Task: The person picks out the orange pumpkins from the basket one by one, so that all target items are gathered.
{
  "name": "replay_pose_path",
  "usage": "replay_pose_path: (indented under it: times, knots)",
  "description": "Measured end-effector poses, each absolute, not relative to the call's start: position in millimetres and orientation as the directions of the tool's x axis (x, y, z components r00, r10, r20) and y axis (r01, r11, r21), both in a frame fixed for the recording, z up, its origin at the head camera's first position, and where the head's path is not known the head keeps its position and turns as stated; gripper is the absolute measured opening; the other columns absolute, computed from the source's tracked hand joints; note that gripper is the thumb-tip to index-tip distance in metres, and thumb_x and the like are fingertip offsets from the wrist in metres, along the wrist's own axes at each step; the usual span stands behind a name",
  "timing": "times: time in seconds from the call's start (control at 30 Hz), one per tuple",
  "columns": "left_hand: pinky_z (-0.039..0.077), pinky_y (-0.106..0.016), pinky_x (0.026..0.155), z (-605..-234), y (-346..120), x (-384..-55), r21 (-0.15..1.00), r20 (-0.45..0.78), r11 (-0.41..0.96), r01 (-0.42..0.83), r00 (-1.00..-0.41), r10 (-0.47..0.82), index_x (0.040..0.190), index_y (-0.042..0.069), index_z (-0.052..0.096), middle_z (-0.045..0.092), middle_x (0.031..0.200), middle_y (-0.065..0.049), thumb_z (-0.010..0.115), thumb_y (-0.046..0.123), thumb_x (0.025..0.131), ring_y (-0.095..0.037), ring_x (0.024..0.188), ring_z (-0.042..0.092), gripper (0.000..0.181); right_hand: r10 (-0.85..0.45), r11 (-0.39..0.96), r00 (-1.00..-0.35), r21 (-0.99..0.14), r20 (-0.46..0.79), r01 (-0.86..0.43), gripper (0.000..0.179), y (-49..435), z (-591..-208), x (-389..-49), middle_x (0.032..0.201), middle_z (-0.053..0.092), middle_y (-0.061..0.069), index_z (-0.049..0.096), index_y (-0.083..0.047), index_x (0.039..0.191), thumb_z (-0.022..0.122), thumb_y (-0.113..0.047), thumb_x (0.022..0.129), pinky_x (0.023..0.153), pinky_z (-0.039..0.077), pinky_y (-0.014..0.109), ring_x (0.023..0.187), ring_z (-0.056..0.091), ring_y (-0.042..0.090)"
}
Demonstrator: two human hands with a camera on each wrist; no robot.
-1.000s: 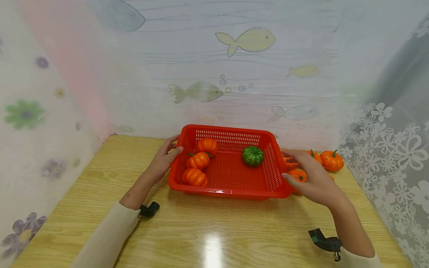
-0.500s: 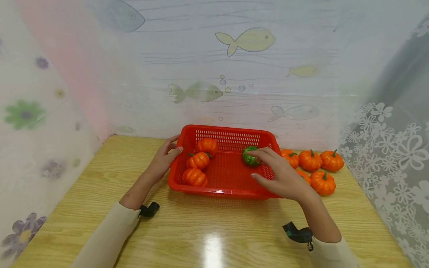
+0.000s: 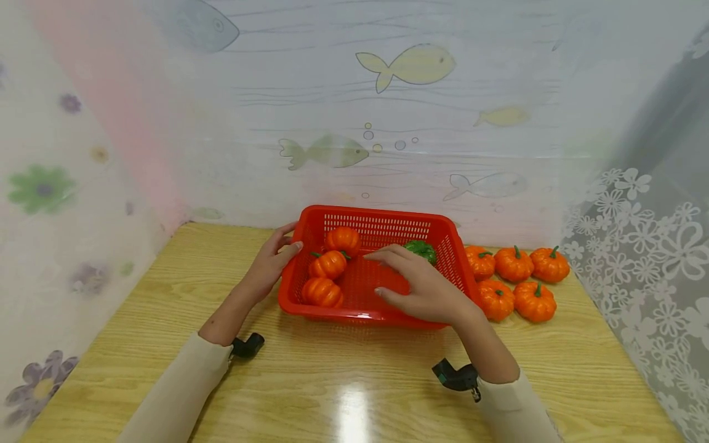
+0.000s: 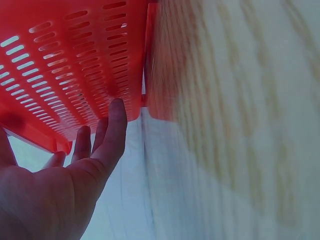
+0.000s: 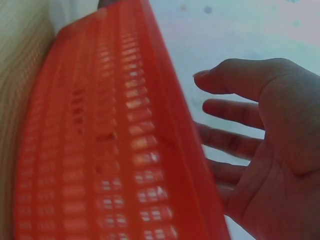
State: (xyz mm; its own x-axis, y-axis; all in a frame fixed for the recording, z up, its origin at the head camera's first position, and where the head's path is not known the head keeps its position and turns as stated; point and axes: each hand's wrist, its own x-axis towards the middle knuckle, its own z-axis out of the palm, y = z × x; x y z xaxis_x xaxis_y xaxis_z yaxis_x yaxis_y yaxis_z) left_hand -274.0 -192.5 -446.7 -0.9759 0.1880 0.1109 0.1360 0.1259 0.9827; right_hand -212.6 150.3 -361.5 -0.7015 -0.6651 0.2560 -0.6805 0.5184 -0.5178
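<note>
Left hand, left of centre: gripping red basket by rim; right hand, centre: loose, empty; hazard: low sweep might knock green pumpkin

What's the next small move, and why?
Probably ease the right hand left and down toward the three orange pumpkins inside the red basket: it looks empty, to their right, and the left hand at the basket's left side could steady it.

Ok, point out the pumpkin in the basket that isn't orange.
The green pumpkin, partly hidden behind the right hand; the other three pumpkins in the red basket are orange.
</note>
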Motion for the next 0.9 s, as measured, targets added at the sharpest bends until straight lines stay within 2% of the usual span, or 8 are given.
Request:
replay_pose_path:
  times: [0.17,0.43,0.57,0.73,0.9]
  knots:
    - [0.062,-0.035,0.092,-446,-193,-273,0.984,0.099,0.13,0.124,-0.978,0.186,0.166,0.02,0.034,0.053,0.145,-0.022,0.056,0.033,0.111,-0.038,0.125,0.061,0.061,-0.695,0.488,-0.674,-0.524,0.25,-0.698,0.05,133,-369,-219,0.143,0.059,-0.005,0.06,-0.021,0.147,0.072,-0.023,0.099,0.108,0.052,0.043,0.128,0.059,0.016]
    - [0.062,-0.035,0.092,-446,-194,-273,0.982,0.1,0.142,0.128,-0.977,0.191,0.167,0.02,0.032,0.053,0.146,-0.022,0.056,0.033,0.111,-0.039,0.127,0.06,0.062,-0.769,0.414,-0.582,-0.489,0.263,-0.768,0.048,107,-375,-229,0.145,0.061,0.003,0.065,-0.009,0.143,0.06,0.007,0.098,0.116,0.047,0.038,0.137,0.056,0.018]
    - [0.061,-0.035,0.093,-445,-193,-272,0.981,0.105,0.143,0.134,-0.976,0.191,0.167,0.02,0.033,0.053,0.145,-0.022,0.055,0.032,0.111,-0.038,0.126,0.061,0.061,-0.805,0.394,-0.548,-0.486,0.227,-0.78,0.056,95,-374,-231,0.149,0.06,0.001,0.065,-0.012,0.144,0.061,0.012,0.094,0.117,0.046,0.037,0.143,0.052,0.017]
    - [0.061,-0.042,0.096,-445,-193,-272,0.98,0.104,0.149,0.135,-0.975,0.198,0.167,0.02,0.032,0.053,0.147,-0.021,0.055,0.032,0.111,-0.039,0.128,0.06,0.062,-0.856,0.395,-0.499,-0.452,0.137,-0.8,0.071,85,-373,-235,0.155,0.056,-0.006,0.061,-0.018,0.15,0.058,0.018,0.089,0.115,0.047,0.034,0.15,0.044,0.014]
    - [0.06,-0.047,0.097,-444,-193,-273,0.98,0.103,0.149,0.136,-0.973,0.207,0.167,0.02,0.032,0.051,0.149,-0.02,0.055,0.033,0.111,-0.039,0.131,0.059,0.062,-0.872,0.42,-0.488,-0.445,0.043,-0.791,0.078,79,-372,-240,0.158,0.052,-0.013,0.056,-0.023,0.155,0.063,0.016,0.088,0.113,0.048,0.031,0.152,0.041,0.011]
